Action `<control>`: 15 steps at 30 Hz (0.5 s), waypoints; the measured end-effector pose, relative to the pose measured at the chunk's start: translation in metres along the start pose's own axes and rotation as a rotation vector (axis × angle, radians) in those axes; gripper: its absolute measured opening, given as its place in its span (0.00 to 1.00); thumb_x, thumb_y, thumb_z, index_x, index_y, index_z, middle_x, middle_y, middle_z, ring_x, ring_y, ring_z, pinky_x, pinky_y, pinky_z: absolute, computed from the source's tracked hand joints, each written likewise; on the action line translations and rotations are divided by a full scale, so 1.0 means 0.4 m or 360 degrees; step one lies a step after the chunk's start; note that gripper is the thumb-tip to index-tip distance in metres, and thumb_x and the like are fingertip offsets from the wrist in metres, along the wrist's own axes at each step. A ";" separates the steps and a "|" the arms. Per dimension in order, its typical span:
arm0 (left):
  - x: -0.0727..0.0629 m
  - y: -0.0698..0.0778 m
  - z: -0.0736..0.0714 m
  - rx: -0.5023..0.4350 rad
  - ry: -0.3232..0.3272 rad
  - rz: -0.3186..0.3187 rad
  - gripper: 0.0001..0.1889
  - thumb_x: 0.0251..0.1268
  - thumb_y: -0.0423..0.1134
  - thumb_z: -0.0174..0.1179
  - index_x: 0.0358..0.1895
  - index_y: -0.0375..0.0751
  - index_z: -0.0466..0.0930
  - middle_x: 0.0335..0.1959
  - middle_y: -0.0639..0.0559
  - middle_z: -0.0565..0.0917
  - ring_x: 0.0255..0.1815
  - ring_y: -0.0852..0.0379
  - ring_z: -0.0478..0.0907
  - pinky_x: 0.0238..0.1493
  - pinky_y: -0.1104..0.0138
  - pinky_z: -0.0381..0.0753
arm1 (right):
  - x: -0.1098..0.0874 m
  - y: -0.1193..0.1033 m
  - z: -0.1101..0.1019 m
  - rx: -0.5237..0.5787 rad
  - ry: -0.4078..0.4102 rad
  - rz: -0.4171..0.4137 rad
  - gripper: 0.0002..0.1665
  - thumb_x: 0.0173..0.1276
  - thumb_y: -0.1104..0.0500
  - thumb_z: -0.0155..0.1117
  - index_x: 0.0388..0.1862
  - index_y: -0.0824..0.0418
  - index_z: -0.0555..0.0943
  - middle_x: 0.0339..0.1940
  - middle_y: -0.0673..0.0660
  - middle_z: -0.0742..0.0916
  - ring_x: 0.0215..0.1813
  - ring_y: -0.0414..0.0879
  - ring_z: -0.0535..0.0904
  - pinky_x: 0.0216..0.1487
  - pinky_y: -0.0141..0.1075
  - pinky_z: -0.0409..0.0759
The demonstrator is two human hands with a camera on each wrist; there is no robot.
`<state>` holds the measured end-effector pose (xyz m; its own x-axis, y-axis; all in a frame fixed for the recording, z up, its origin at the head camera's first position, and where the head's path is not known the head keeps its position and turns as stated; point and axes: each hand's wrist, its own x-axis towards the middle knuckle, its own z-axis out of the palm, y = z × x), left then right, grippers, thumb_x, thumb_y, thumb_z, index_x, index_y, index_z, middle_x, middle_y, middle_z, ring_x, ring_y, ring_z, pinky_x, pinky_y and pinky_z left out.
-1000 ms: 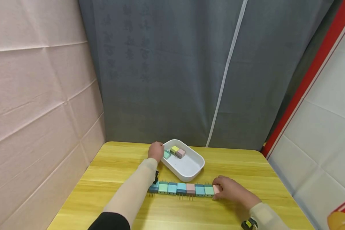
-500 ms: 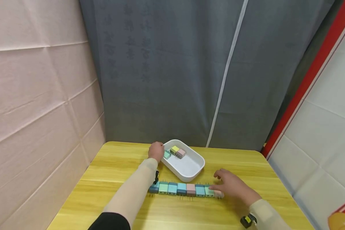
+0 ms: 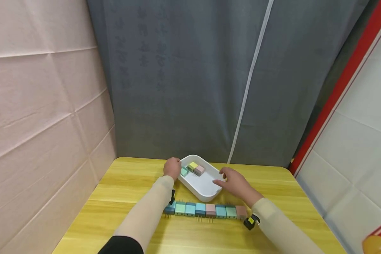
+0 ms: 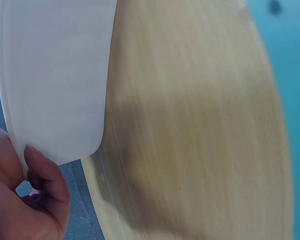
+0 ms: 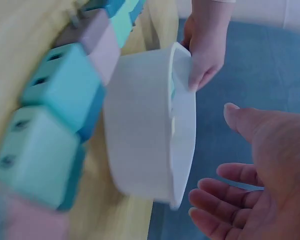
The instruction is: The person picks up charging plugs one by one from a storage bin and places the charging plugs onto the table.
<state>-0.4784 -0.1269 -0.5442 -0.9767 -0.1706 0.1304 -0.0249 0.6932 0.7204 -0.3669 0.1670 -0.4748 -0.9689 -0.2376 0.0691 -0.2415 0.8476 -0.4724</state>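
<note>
My left hand [image 3: 172, 167] pinches the left rim of a white plastic tray [image 3: 206, 185]; the left wrist view shows the thumb and curled fingers [image 4: 49, 175] at its corner. Inside the tray lie a yellow block [image 3: 192, 165], a pink block [image 3: 199, 170] and a mint green block [image 3: 184, 171]. My right hand [image 3: 238, 183] is over the tray's right end, fingers parted and holding nothing, as the right wrist view also shows. Nearer me, several two-tone blocks [image 3: 200, 209] with thin metal pins stand side by side in a row, a pink block [image 3: 241, 212] at its right end.
The yellow wood-grain table [image 3: 190, 236] carries everything. A grey curtain [image 3: 184, 88] hangs behind its far edge. A pale cloth wall [image 3: 50, 106] stands at the left and a white panel with a red strip [image 3: 339, 84] at the right.
My right hand has let go of the pink block at the row's right end and moved up and left to the tray. The left hand has stayed on the rim.
</note>
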 end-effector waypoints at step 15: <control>-0.016 0.015 -0.003 0.0031 -0.0034 0.0001 0.14 0.86 0.38 0.61 0.59 0.33 0.91 0.55 0.39 0.91 0.56 0.40 0.88 0.63 0.45 0.88 | 0.195 -0.145 0.122 -0.0079 -0.0335 0.0280 0.52 0.79 0.36 0.70 0.88 0.64 0.65 0.80 0.65 0.79 0.68 0.57 0.82 0.74 0.58 0.80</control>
<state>-0.4719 -0.1225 -0.5398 -0.9810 -0.1552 0.1161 -0.0282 0.7069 0.7068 -0.4258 0.0763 -0.4848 -0.9650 -0.1734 -0.1969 -0.0776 0.9055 -0.4172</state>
